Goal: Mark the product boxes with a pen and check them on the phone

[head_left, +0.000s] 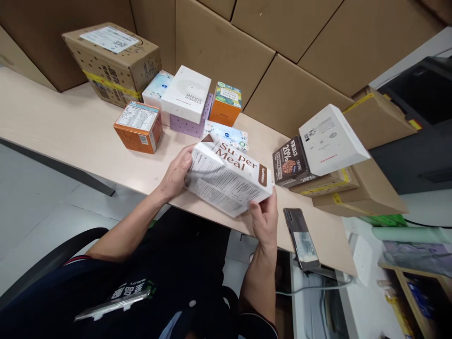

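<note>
I hold a white "Super Meal" box [229, 176] with brown lettering tilted above the near edge of the light wooden table [70, 127]. My left hand [176, 172] grips its left end, fingers wrapped round the edge. My right hand [264, 219] holds its lower right corner from below, thumb against the printed side. The face with small print is turned toward me.
Behind stand an orange box [138, 127], a white "Power Bank" box [186, 94] on a purple box [190, 126], a small orange-green box [226, 103] and a brown carton [113, 61]. To the right, a dark snack box [291, 162], a white box [332, 139] on flat cartons, and a phone [303, 240].
</note>
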The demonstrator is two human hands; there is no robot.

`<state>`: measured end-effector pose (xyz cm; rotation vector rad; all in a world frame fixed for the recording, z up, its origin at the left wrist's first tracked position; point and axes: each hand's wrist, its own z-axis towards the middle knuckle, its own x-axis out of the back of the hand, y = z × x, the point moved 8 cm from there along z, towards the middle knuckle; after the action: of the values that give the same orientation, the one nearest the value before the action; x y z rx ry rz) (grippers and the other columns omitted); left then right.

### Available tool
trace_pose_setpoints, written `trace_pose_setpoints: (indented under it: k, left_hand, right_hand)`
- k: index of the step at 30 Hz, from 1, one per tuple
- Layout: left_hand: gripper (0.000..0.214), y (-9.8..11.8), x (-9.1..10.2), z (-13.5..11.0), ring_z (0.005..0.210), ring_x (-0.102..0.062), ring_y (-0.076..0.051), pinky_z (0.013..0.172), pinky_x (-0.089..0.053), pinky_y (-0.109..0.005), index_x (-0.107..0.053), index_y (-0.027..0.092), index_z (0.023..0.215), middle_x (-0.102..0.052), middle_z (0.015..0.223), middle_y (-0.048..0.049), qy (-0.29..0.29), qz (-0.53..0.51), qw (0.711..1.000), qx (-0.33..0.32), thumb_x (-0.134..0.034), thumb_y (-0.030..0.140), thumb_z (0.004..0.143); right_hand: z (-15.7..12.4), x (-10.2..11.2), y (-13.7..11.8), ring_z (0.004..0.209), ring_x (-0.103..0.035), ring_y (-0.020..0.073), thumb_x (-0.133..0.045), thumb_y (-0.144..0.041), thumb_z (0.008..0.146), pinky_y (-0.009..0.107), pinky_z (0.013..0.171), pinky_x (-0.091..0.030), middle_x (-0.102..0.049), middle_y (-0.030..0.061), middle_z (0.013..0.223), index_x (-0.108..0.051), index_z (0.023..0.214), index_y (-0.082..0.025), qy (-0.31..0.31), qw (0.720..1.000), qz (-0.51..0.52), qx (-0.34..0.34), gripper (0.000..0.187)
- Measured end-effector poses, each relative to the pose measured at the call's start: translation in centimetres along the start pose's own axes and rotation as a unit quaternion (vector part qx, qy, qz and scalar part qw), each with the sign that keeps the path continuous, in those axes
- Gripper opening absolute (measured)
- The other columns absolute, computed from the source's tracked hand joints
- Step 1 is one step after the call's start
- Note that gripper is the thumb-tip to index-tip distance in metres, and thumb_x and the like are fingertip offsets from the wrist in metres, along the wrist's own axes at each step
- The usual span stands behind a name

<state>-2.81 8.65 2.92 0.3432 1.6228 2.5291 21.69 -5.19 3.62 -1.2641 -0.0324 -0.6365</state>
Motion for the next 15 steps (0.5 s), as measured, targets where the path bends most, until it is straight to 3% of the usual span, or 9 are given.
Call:
trace_pose_setpoints:
  k: [4, 7, 10, 15]
  left_hand:
    - [0.060, 0.7, 0.6, -0.2, 0.115, -0.069, -0.028, 0.100, -0.055, -0.040, -0.070, 0.022, 0.125, -0.073, 0.126, -0.0090, -0.026, -0.021, 0.999, 0.024, -0.056, 0.073, 0.095]
    - [0.059, 0.7, 0.6, -0.6, 0.105, -0.069, -0.026, 0.091, -0.055, -0.038, -0.071, 0.022, 0.122, -0.075, 0.118, -0.0077, -0.038, 0.034, 0.996, 0.072, -0.054, 0.072, 0.096]
    - [0.057, 0.2, 0.5, -0.8, 0.106, -0.068, -0.027, 0.092, -0.054, -0.040, -0.071, 0.021, 0.118, -0.075, 0.115, -0.0077, -0.027, 0.060, 0.991, 0.113, -0.048, 0.069, 0.098]
    - [0.051, -1.3, 0.5, -0.4, 0.115, -0.065, -0.031, 0.105, -0.049, -0.048, -0.073, 0.018, 0.110, -0.072, 0.120, -0.0118, 0.004, 0.088, 0.987, 0.136, -0.051, 0.062, 0.093]
  right_hand:
    - [-0.1, 1.0, 0.1, 0.120, -0.068, 0.0316, -0.059, -0.064, 0.094, 0.049, 0.098, -0.058, -0.073, 0.0147, 0.128, -0.058, 0.143, -0.024, 0.016, 0.998, 0.028, -0.059, 0.064]
    - [-0.4, 0.7, 0.7, 0.114, -0.071, 0.0286, -0.054, -0.062, 0.098, 0.045, 0.096, -0.059, -0.076, 0.0121, 0.122, -0.066, 0.131, -0.023, -0.006, 0.992, 0.040, -0.123, 0.052]
    - [-0.5, 0.2, 0.9, 0.109, -0.072, 0.0275, -0.050, -0.064, 0.099, 0.043, 0.092, -0.059, -0.077, 0.0123, 0.117, -0.069, 0.123, -0.020, -0.008, 0.988, 0.034, -0.151, 0.053]
    - [-0.9, -0.5, 0.9, 0.126, -0.067, 0.0286, -0.053, -0.061, 0.100, 0.046, 0.105, -0.055, -0.072, 0.0129, 0.138, -0.066, 0.136, -0.022, -0.019, 0.988, 0.021, -0.152, 0.055]
